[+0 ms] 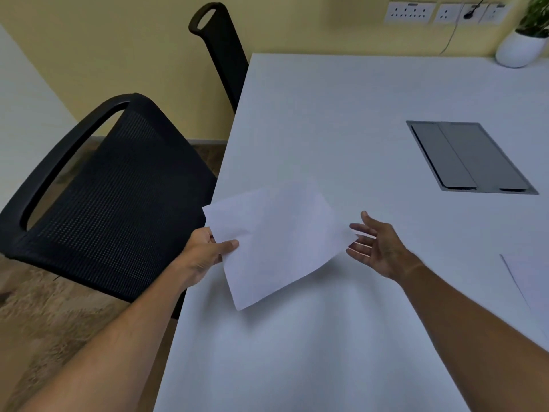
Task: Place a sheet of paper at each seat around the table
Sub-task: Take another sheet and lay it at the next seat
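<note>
We hold a sheet [282, 242] mid-frame, left hand [205, 251] fingers clamped on it, right hand [374, 245] fingers apart; next, lower it onto the surface [326, 114] by the chair [113, 197].

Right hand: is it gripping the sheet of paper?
No, the right hand is open beside the sheet of paper; only the left hand pinches it.

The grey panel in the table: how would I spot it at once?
Start at the white table and look toward its middle, right of the sheet of paper held in the left hand. The grey panel lies flush in the top, the only dark rectangle on it.
</note>
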Demonstrator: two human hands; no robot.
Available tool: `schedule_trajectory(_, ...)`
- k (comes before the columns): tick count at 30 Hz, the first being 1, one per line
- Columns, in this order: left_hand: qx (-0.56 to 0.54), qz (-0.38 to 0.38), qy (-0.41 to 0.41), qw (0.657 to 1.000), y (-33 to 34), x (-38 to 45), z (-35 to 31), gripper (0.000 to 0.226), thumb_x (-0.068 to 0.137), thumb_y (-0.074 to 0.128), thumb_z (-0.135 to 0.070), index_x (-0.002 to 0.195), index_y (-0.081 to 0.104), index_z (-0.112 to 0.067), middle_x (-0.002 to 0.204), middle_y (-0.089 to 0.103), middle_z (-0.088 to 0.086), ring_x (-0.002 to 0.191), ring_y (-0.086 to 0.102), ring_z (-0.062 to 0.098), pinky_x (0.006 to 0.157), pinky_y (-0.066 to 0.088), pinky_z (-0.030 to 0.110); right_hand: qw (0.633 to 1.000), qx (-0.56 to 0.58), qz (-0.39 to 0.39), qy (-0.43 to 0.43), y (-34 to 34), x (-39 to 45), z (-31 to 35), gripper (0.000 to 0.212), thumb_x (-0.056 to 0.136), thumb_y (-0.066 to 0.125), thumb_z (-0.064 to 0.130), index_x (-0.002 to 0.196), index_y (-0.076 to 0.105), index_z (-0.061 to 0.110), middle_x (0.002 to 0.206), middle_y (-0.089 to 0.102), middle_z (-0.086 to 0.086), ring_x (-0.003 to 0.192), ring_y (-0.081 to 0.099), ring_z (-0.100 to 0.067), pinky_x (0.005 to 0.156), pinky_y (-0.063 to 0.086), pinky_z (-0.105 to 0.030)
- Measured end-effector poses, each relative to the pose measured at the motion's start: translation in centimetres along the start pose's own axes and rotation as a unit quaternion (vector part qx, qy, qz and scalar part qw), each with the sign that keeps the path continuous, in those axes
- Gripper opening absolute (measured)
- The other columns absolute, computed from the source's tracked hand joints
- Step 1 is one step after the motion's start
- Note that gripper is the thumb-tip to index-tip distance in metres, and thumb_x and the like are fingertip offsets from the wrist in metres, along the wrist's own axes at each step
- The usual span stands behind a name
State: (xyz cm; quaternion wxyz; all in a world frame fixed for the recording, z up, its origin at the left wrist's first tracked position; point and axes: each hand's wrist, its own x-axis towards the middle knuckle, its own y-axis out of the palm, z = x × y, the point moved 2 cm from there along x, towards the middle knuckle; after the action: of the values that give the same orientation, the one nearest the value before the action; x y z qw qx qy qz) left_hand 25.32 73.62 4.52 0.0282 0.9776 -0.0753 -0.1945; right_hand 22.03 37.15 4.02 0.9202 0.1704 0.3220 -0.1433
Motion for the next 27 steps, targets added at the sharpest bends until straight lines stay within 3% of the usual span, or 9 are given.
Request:
schedule_trajectory(4, 0.030, 0.031, -0.012, 0.999, 0.0, 0.3, -0.2, 0.034, 0.081, 0.071, 0.000, 0.113, 0.065, -0.010, 0.109, 0.074, 0.003, 0.100, 0.071, 0.019, 0.074, 0.058, 0.029, 0.997, -0.070, -0.016, 0.008, 0.2, 0.7, -1.7, 0.034, 0.082, 0.079, 0.029, 0.106, 0.072, 0.006, 0.097, 0.072, -0.011, 0.082, 0.070, -0.023, 0.071, 0.058, -0.032)
schedule_trajectory(7, 0.043, 0.040, -0.028, 0.998, -0.2, 0.5, -0.3, 0.035, 0.081, 0.072, 0.000, 0.114, 0.065, -0.008, 0.109, 0.074, 0.004, 0.100, 0.071, 0.020, 0.075, 0.057, 0.030, 0.993, -0.113, -0.029, 0.004, 0.0, 1.2, -2.4, 0.016, 0.084, 0.075, 0.014, 0.099, 0.073, 0.007, 0.099, 0.071, -0.009, 0.081, 0.068, -0.019, 0.066, 0.055, -0.029)
schedule_trajectory(10, 0.054, 0.020, -0.036, 0.998, -0.5, 0.8, -0.3, 0.033, 0.080, 0.073, 0.000, 0.112, 0.066, -0.008, 0.106, 0.075, 0.004, 0.098, 0.072, 0.020, 0.073, 0.058, 0.030, 0.991, -0.126, -0.035, 0.009, -0.8, 1.6, -2.2, 0.013, 0.085, 0.072, 0.009, 0.097, 0.073, 0.007, 0.098, 0.072, -0.010, 0.083, 0.068, -0.020, 0.066, 0.054, -0.030)
schedule_trajectory(14, 0.078, -0.048, -0.044, 0.995, -0.5, 1.7, 0.6, 0.026, 0.079, 0.075, -0.002, 0.105, 0.069, -0.005, 0.099, 0.076, 0.004, 0.089, 0.073, 0.019, 0.062, 0.057, 0.023, 0.990, -0.137, -0.045, 0.006, -2.4, 2.1, -2.0, 0.020, 0.084, 0.072, 0.008, 0.103, 0.072, 0.002, 0.094, 0.072, -0.012, 0.085, 0.067, -0.024, 0.072, 0.056, -0.033)
schedule_trajectory(16, 0.084, -0.097, -0.055, 0.990, -0.5, 2.4, 1.4, 0.027, 0.079, 0.077, -0.003, 0.100, 0.065, 0.008, 0.098, 0.076, 0.010, 0.084, 0.074, 0.020, 0.061, 0.059, 0.026, 0.989, -0.139, -0.044, 0.008, -3.1, 2.3, -2.2, 0.022, 0.084, 0.072, 0.008, 0.104, 0.072, 0.000, 0.092, 0.070, -0.014, 0.083, 0.064, -0.024, 0.074, 0.056, -0.033)
schedule_trajectory(18, 0.090, -0.150, -0.066, 0.982, -0.5, 3.1, 2.2, 0.031, 0.077, 0.079, -0.005, 0.097, 0.063, 0.012, 0.097, 0.074, 0.017, 0.083, 0.074, 0.025, 0.068, 0.062, 0.035, 0.990, -0.135, -0.039, 0.011, -3.6, 2.5, -2.7, 0.026, 0.083, 0.073, 0.008, 0.106, 0.071, -0.003, 0.091, 0.068, -0.015, 0.080, 0.063, -0.023, 0.072, 0.056, -0.033)
schedule_trajectory(21, 0.100, -0.220, -0.073, 0.968, -0.3, 4.2, 3.1, 0.025, 0.071, 0.085, -0.008, 0.083, 0.067, 0.003, 0.090, 0.075, 0.012, 0.084, 0.073, 0.028, 0.078, 0.061, 0.042, 0.991, -0.128, -0.034, 0.013, -4.0, 3.0, -3.7, 0.031, 0.082, 0.074, 0.010, 0.108, 0.069, -0.007, 0.091, 0.061, -0.015, 0.080, 0.059, -0.023, 0.071, 0.056, -0.032)
schedule_trajectory(24, 0.139, -0.286, -0.071, 0.945, 0.2, 5.3, 3.1, 0.023, 0.067, 0.088, -0.014, 0.075, 0.067, -0.013, 0.090, 0.071, 0.006, 0.076, 0.067, 0.021, 0.071, 0.058, 0.032, 0.991, -0.124, -0.034, 0.025, -4.1, 3.7, -5.1, 0.031, 0.081, 0.075, 0.009, 0.108, 0.069, -0.006, 0.091, 0.058, -0.016, 0.082, 0.055, -0.025, 0.083, 0.054, -0.038)
schedule_trajectory(27, 0.156, -0.305, -0.069, 0.937, 0.4, 6.7, 3.3, 0.024, 0.068, 0.088, -0.016, 0.074, 0.065, -0.016, 0.091, 0.067, 0.002, 0.072, 0.060, 0.011, 0.058, 0.045, 0.019, 0.991, -0.127, -0.027, 0.040, -4.1, 4.4, -6.3, 0.025, 0.080, 0.076, 0.006, 0.102, 0.071, -0.004, 0.083, 0.058, -0.013, 0.073, 0.055, -0.020, 0.071, 0.054, -0.031)
